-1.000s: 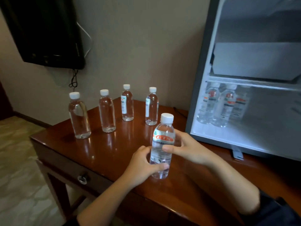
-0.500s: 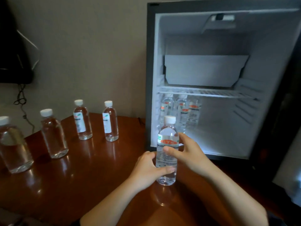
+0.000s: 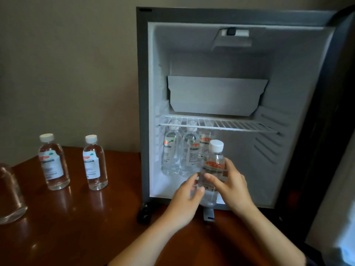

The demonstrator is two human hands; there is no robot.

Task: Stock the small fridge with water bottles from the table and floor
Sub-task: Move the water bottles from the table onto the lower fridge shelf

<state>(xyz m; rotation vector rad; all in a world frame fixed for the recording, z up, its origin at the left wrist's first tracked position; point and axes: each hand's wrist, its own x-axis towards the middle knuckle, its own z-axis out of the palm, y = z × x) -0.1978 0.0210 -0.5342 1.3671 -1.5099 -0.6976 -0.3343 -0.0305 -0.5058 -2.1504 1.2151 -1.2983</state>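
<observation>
A clear water bottle [image 3: 214, 166] with a white cap and red label is held upright at the open front of the small fridge [image 3: 240, 20], over its lower lip. My left hand [image 3: 184, 198] grips its lower part and my right hand [image 3: 231, 186] wraps its middle from the right. Three labelled bottles [image 3: 172, 156] stand at the back left of the fridge's lower compartment, under the wire shelf [image 3: 221, 124]. On the wooden table [image 3: 76, 217] two more labelled bottles [image 3: 52, 162] [image 3: 94, 163] stand by the wall.
Part of another clear bottle [image 3: 10, 196] shows at the left edge. The fridge door [image 3: 330, 131] hangs open on the right. A grey tray [image 3: 215, 95] sits above the wire shelf. The lower compartment has room to the right of the three bottles.
Both hands have lifted the bottle off the table and carried it right and forward to the fridge opening. The view has swung right, so fewer table bottles show.
</observation>
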